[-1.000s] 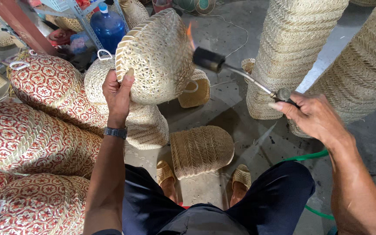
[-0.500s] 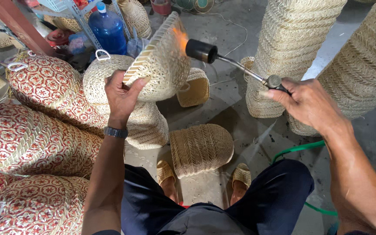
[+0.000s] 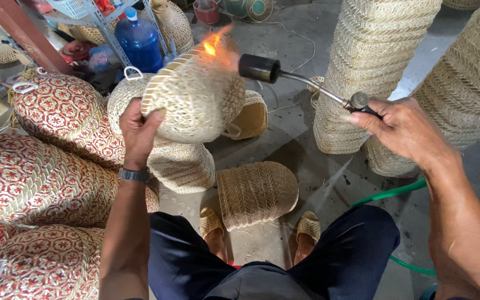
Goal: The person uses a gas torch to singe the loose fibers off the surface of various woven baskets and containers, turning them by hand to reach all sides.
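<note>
The fingers (image 3: 152, 118) of the left hand (image 3: 137, 130) are clamped on the lower rim of a pale woven basket (image 3: 195, 94), raised at chest height over the floor and tilted on its side. The right hand (image 3: 404, 128) is clenched around the handle of a gas torch (image 3: 306, 83), its black nozzle just beside the basket's upper right edge — an orange flame (image 3: 213, 45) licks across the weave there. A watch (image 3: 134, 175) sits on the left wrist. Below lie more pale baskets (image 3: 256, 191) between the sandalled feet; red-patterned baskets (image 3: 34, 178) pile at the left, tall basket stacks (image 3: 373, 61) at the right — a green hose (image 3: 390, 193) crosses the floor and a blue water bottle (image 3: 138, 41) stands behind.
</note>
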